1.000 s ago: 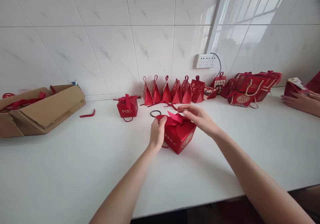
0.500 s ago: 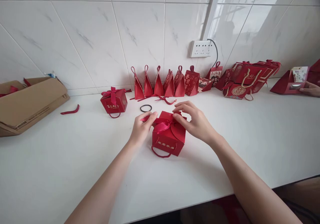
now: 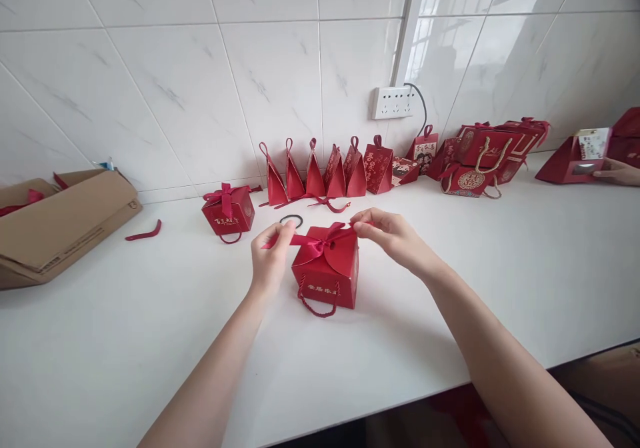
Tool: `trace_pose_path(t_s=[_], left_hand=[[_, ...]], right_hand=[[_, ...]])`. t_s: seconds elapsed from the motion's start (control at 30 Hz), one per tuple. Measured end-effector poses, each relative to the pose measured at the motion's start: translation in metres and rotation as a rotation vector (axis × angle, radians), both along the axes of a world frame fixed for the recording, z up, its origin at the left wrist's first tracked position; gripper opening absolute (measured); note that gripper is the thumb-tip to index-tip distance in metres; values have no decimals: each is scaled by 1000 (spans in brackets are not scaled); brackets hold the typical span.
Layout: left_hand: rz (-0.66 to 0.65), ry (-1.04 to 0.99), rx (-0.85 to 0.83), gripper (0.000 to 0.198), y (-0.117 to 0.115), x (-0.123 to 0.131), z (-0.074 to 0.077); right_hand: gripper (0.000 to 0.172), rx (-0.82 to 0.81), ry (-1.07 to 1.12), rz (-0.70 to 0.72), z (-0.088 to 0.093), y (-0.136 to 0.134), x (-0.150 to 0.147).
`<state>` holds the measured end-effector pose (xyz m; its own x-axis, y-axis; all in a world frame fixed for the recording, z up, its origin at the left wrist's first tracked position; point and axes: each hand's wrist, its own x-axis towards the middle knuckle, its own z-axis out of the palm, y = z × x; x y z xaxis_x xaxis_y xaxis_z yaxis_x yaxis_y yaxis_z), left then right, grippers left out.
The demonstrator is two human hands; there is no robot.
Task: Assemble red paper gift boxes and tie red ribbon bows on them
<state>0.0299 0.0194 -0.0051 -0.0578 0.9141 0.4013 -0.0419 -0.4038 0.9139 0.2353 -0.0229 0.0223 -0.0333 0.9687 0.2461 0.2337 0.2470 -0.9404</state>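
A red gift box (image 3: 324, 276) with a rope handle hanging at its front stands on the white table (image 3: 240, 381). Across its top runs a glossy red ribbon (image 3: 316, 245), knotted in the middle with a loop standing up. My left hand (image 3: 271, 251) pinches one end of the ribbon to the left of the box. At the upper right of the box, my right hand (image 3: 387, 235) is closed on the ribbon's other end. The ribbon stretches between both hands over the lid. Behind my left fingers lies a black ring (image 3: 292, 220).
An open cardboard box (image 3: 70, 228) is at the left, near a red strip (image 3: 144, 231). A bowed red box (image 3: 229, 213) and a row of triangular red boxes (image 3: 315, 178) line the wall. Farther right are stacked red boxes (image 3: 483, 148) and another person's hand (image 3: 619, 171).
My hands have moved apart, drawing the ribbon out to both sides. My right hand now grips the ribbon end, and the box has turned slightly.
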Motion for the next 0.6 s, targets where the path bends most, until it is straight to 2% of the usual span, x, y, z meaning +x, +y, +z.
trace_pose_path(t_s=[0.13, 0.23, 0.33, 0.4, 0.47, 0.53, 0.6], left_hand=[[36, -189, -2, 37, 7, -8, 5], [68, -354, -12, 35, 11, -14, 13], [135, -532, -34, 34, 16, -23, 22], [183, -612, -68, 34, 20, -30, 25], [289, -617, -115, 29, 23, -38, 25], [480, -529, -127, 21, 26, -43, 24], [687, -327, -13, 25, 24, -46, 23]], right_hand=[[17, -41, 464, -34, 0, 7, 11], [10, -70, 724, -165, 1, 12, 18], [9, -87, 876, -293, 5, 14, 23], [10, -89, 899, -331, 7, 13, 27], [16, -51, 883, -345, 7, 12, 33], [27, 33, 781, -354, 4, 12, 42], [36, 166, 579, -402, 1, 12, 50]])
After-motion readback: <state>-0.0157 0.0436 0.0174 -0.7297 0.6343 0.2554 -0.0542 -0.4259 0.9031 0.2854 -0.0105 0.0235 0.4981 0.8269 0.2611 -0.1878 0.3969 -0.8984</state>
